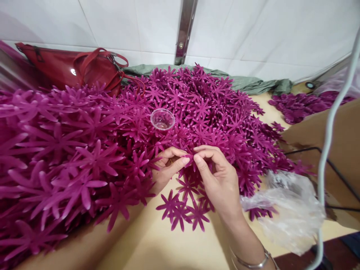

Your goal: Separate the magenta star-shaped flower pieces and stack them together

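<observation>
My left hand (pixel 170 165) and my right hand (pixel 216 168) meet near the middle of the view. Both pinch a small magenta artificial flower piece (pixel 189 157) between thumb and forefinger; fingers cover most of it. Just below them, several loose magenta star-shaped flower pieces (pixel 181 212) lie on the pale yellow tabletop (pixel 157 247). A large heap of the same flower pieces (pixel 202 108) surrounds the hands at the back and left. Part of my left forearm is hidden under the pieces. A small clear plastic cup (pixel 162 120) stands among them, beyond my left hand.
A red handbag (pixel 62 67) sits at the back left by the white tiled wall (pixel 253 30). Crumpled clear plastic bags (pixel 289 210) lie at the right, near a pale cable (pixel 327 142) and brown cardboard (pixel 343 131). Green cloth (pixel 250 84) runs along the back.
</observation>
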`<act>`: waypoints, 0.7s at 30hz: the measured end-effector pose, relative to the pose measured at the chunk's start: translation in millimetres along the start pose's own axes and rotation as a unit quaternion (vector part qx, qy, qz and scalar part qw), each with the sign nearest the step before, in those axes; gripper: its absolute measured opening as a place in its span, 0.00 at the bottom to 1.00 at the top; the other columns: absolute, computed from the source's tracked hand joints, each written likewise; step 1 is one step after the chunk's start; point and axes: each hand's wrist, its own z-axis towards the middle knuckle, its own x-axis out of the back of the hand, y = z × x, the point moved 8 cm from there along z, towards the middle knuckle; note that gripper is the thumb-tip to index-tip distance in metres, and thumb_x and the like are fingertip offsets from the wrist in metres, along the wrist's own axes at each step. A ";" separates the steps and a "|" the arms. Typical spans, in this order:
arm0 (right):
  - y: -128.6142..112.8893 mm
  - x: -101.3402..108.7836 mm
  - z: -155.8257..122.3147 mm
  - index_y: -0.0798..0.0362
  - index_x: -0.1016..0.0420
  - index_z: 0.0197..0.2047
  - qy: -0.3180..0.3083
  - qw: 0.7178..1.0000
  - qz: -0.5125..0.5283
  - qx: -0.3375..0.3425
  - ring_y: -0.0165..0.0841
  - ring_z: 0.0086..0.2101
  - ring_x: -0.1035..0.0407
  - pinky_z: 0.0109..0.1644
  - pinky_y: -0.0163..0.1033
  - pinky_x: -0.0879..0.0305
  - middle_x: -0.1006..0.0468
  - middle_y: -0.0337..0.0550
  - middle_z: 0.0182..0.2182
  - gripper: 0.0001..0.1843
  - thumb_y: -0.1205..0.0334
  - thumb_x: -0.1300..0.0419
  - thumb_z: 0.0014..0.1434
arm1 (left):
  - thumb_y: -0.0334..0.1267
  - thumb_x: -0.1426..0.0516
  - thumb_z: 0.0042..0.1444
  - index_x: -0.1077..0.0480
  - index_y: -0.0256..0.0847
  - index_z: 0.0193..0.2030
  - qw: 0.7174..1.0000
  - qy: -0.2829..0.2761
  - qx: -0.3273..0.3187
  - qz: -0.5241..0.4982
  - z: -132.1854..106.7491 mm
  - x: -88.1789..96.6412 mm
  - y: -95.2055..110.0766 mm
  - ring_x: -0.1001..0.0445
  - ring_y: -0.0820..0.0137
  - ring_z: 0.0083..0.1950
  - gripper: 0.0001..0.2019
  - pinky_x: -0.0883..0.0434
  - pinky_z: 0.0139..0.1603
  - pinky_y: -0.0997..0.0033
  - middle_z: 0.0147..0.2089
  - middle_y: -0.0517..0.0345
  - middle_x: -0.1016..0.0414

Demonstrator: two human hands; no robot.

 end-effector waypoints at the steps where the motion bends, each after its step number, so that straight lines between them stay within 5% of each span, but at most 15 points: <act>1: 5.2 -0.7 0.4 0.49 0.22 0.38 -0.006 0.999 0.036 -0.026 0.37 0.48 0.26 0.57 0.45 0.33 0.19 0.42 0.45 0.05 0.59 0.36 0.67 | 0.39 0.33 0.59 0.21 0.40 0.38 1.000 -0.002 0.000 -0.003 0.2 0.0 -0.8 0.21 0.72 0.39 0.05 0.26 0.45 0.71 0.38 0.58 0.18; 8: 36.1 3.2 -1.0 0.49 0.22 0.39 0.040 0.981 0.160 -0.106 0.33 0.42 0.26 0.50 0.40 0.32 0.20 0.39 0.42 0.08 0.55 0.34 0.65 | 0.42 0.32 0.57 0.24 0.40 0.37 0.994 0.037 0.050 -0.093 0.5 4.5 -13.3 0.23 0.73 0.36 0.09 0.25 0.44 0.70 0.34 0.61 0.21; 16: 24.1 29.7 -0.4 0.48 0.28 0.42 0.176 0.973 0.141 -0.053 0.30 0.39 0.29 0.47 0.37 0.33 0.26 0.36 0.38 0.07 0.59 0.33 0.64 | 0.42 0.29 0.51 0.27 0.39 0.35 0.986 0.101 0.084 -0.106 0.8 9.6 -11.7 0.25 0.74 0.32 0.13 0.25 0.40 0.72 0.30 0.63 0.25; 21: 1.2 18.3 2.3 0.48 0.26 0.44 0.090 0.995 0.032 -0.017 0.35 0.44 0.27 0.53 0.44 0.32 0.23 0.40 0.42 0.06 0.64 0.35 0.64 | 0.39 0.32 0.54 0.27 0.40 0.44 0.991 0.072 0.072 -0.089 1.3 7.8 -10.7 0.29 0.76 0.31 0.13 0.30 0.35 0.76 0.31 0.64 0.28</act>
